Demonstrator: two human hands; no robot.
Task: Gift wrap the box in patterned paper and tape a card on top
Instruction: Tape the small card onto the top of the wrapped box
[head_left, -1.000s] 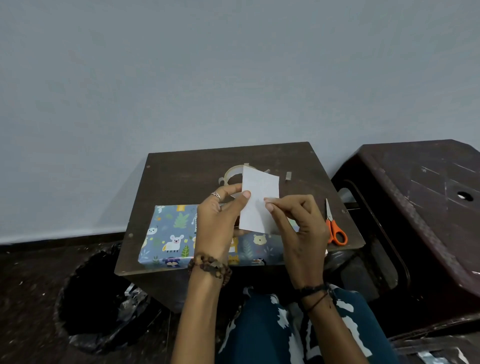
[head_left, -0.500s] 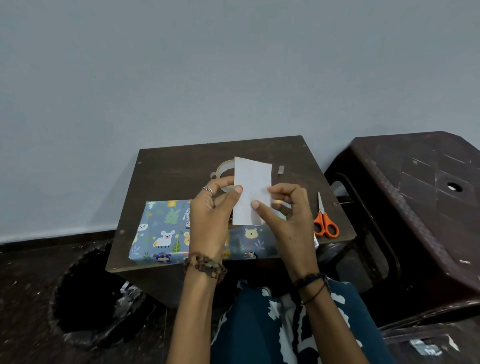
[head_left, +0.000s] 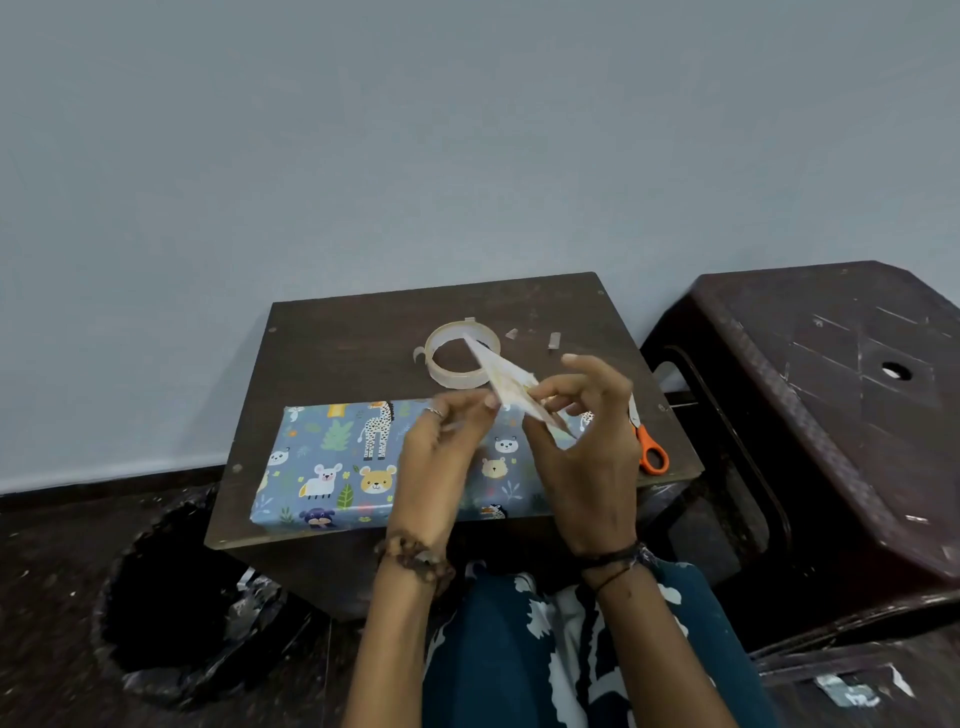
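Card (head_left: 506, 382), held face-on half a second ago, is now tilted nearly edge-on, pinched by both hands: left hand (head_left: 444, 457), right hand (head_left: 582, 441). Wrapped box (head_left: 337, 462), glossy blue animal-print paper, lies flat on the bench (head_left: 358, 338) near edge. No legible writing. Clear tape ring (head_left: 441, 358) sits beyond; orange scissors (head_left: 649, 452) right.

Head-worn view, down onto table (head_left: 332, 353).

The scene is dimly and evenly lit, a soft shadow being cast on the pale grey wall (head_left: 363, 156) left of the dark brown square table (head_left: 353, 343), while both hands are smeared by motion blur and straight lines are bowed toward the edges.
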